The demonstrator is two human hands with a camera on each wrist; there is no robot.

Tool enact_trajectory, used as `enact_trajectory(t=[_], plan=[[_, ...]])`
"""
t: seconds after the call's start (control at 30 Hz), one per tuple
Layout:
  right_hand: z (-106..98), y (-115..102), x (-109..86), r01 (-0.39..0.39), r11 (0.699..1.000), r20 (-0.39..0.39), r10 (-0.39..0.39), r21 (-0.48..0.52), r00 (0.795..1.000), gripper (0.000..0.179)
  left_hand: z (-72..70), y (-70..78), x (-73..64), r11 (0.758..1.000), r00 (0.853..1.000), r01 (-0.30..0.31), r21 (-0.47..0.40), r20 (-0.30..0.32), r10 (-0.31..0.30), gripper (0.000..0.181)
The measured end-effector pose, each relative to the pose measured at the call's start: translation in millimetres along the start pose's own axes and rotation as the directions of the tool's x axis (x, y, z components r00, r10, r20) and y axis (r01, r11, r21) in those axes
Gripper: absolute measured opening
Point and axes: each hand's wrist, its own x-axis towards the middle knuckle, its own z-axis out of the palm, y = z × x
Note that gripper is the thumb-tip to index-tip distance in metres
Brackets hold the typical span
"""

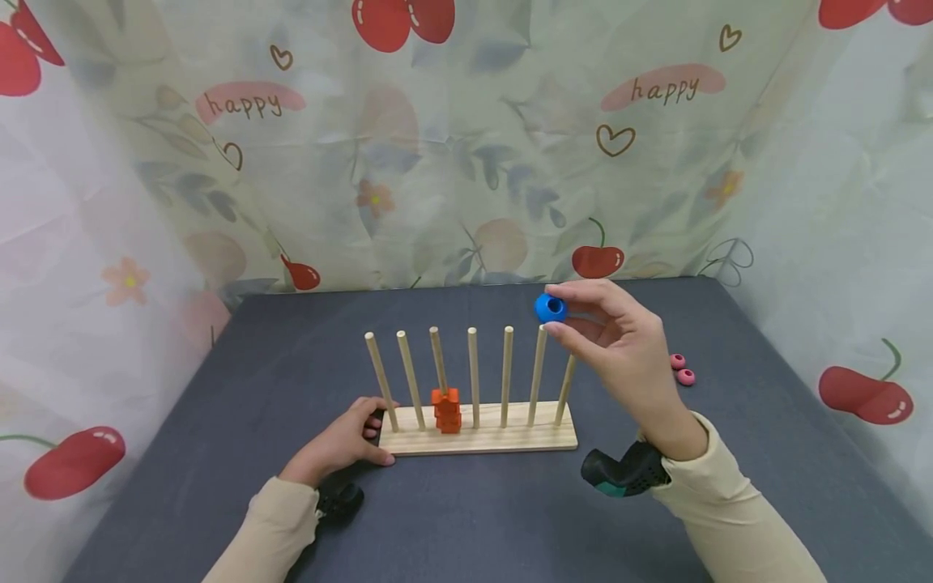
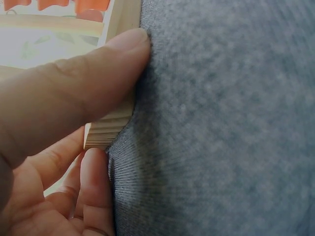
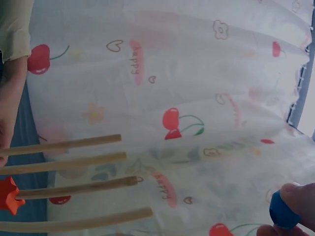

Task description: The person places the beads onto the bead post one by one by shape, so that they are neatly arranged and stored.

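A wooden peg board (image 1: 481, 440) with several upright pegs stands on the dark cloth. Orange star-shaped beads (image 1: 447, 411) are stacked on its third peg from the left. My left hand (image 1: 348, 435) grips the board's left end, thumb along the front edge (image 2: 83, 93) and fingers at the end face. Above the right-hand pegs, my right hand (image 1: 619, 340) pinches a blue bead (image 1: 550, 308) between thumb and fingers, its hole facing the head camera. In the right wrist view the same blue bead (image 3: 283, 211) shows at the lower right, clear of the peg tips.
Two pink beads (image 1: 681, 370) lie on the dark cloth (image 1: 466, 518) to the right, behind the right wrist. A printed curtain (image 1: 452, 162) hangs at the back and along both sides. Each wrist wears a black device (image 1: 627, 470).
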Motion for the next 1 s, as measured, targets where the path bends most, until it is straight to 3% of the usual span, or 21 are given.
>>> enact_trajectory(t=[0.37,0.67,1.0], plan=[[37,29,-6.0,0.075,0.996,0.049,-0.073,-0.038,0.996,0.045,-0.7,0.6,-1.0,1.000,1.000,-0.004,-0.002,0.006,0.004,0.077],[60,47,-7.3,0.129,0.990,0.029,-0.128,-0.048,0.991,0.044,0.2,-0.6,-0.3,1.000,1.000,-0.012,0.007,0.002,0.012,0.077],[78,58,-11.8,0.061,0.997,-0.046,-0.063,-0.042,0.997,0.038,-0.4,-0.8,-1.6,1.000,1.000,-0.023,0.005,-0.001,0.023,0.078]])
